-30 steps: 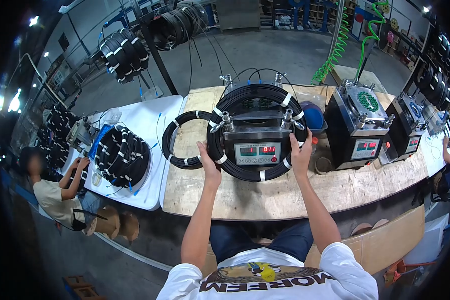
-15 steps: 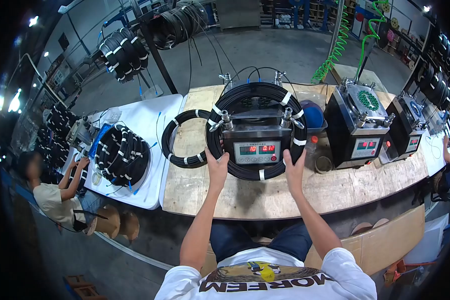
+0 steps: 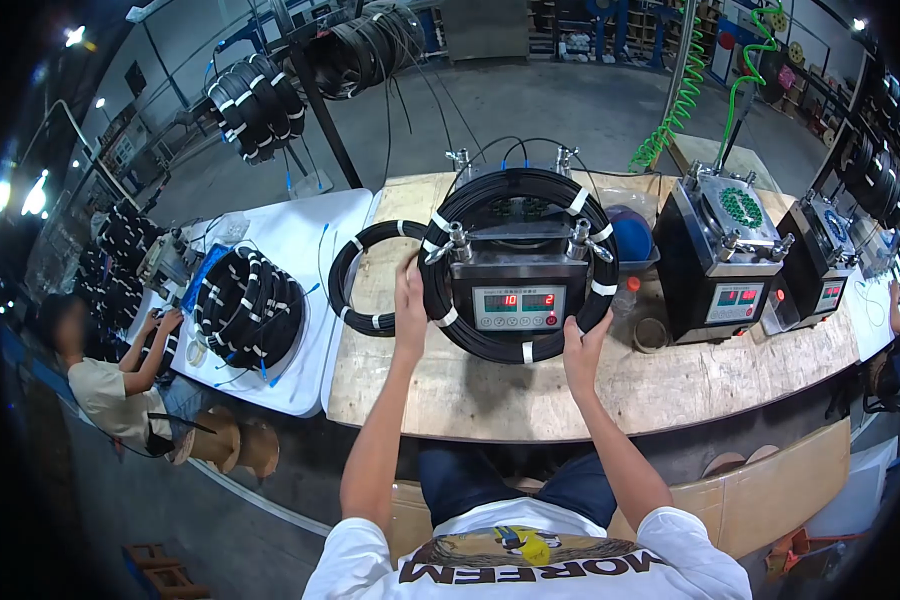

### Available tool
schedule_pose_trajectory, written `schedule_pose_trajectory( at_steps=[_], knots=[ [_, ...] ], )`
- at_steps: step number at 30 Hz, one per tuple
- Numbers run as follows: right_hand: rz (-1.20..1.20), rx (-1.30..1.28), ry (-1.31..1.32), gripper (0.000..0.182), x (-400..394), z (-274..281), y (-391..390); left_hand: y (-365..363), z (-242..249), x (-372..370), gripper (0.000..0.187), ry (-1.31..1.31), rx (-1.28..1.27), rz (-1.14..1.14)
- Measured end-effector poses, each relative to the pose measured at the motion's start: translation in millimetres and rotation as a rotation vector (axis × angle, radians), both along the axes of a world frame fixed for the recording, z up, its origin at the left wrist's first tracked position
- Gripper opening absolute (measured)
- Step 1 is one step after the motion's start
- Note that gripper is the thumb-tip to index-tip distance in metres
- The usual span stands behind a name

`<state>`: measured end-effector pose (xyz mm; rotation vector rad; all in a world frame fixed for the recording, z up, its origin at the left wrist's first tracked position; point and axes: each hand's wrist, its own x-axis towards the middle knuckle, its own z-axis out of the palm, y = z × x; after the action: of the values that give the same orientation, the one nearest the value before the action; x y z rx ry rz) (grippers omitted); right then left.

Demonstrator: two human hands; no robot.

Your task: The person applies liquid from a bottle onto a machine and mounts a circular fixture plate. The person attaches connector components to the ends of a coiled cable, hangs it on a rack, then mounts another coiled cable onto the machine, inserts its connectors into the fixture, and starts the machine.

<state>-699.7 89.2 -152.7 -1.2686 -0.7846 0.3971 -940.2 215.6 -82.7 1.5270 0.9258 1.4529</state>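
Note:
A large coil of black cable (image 3: 515, 183), bound with white tape bands, hangs around the front of a metal machine (image 3: 520, 272) with a lit red display. On the coil's left side, my left hand (image 3: 410, 297) grips the edge, its fingertips partly hidden behind the cable. My right hand (image 3: 585, 347) is closed on the coil's lower right, thumb towards me. Two metal clamp knobs stand inside the ring at the machine's front corners. Just left of my left hand, a second black cable coil (image 3: 343, 283) lies on the wooden table (image 3: 450, 400).
Two similar machines (image 3: 727, 260) (image 3: 823, 250) stand to the right. Near my right hand are a small round dish (image 3: 650, 335), a red-capped bottle (image 3: 626, 296) and a blue-filled tub (image 3: 627, 236). At left, a co-worker (image 3: 115, 385) sits by a white table holding piled coils (image 3: 245, 310).
My left hand has moved up along the coil's left side. The right hand stays low on the coil, shifted slightly down. The display's right-hand reading has changed.

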Motion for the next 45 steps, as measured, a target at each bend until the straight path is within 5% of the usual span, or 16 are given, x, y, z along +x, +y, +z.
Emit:
schedule_pose_trajectory(
  at_steps=[5,9,16,21,27,30,36,39,45],
  knots=[
    [-0.003,-0.005,-0.026,0.056,0.8,3.9,-0.2,41.8,55.5,10.4,0.078,0.04,-0.198,-0.15],
    [0.014,-0.046,0.009,0.057,-0.9,14.1,-7.1,65.1,73.8,22.9,0.073,0.196,-0.146,-0.118],
    [-0.043,-0.084,0.097,0.063,-31.1,15.0,-14.8,60.2,75.0,38.5,0.063,0.052,-0.224,-0.091],
    [-0.066,-0.058,0.083,0.102,-64.2,-4.2,-18.4,60.8,72.6,37.0,0.056,0.032,-0.264,-0.097],
    [-0.159,-0.114,-0.069,0.103,-68.8,-12.7,-9.3,69.5,65.8,24.7,0.059,0.178,-0.192,-0.131],
    [-0.13,-0.115,-0.06,0.103,-65.7,-12.9,-12.2,44.4,67.3,23.4,0.067,-0.175,-0.303,-0.243],
    [-0.152,-0.118,-0.048,0.101,-67.4,-14.1,-10.3,-1.7,-8.6,17.5,0.07,-0.198,-0.034,0.035],
    [-0.157,-0.142,-0.082,0.097,-65.5,-16.0,-12.2,-38.6,-23.2,33.9,0.069,-0.15,-0.095,0.175],
    [-0.048,-0.147,-0.024,0.084,-47.3,-10.1,-25.3,-40.8,-41.1,44.0,0.077,-0.208,-0.071,0.087]
  ],
)
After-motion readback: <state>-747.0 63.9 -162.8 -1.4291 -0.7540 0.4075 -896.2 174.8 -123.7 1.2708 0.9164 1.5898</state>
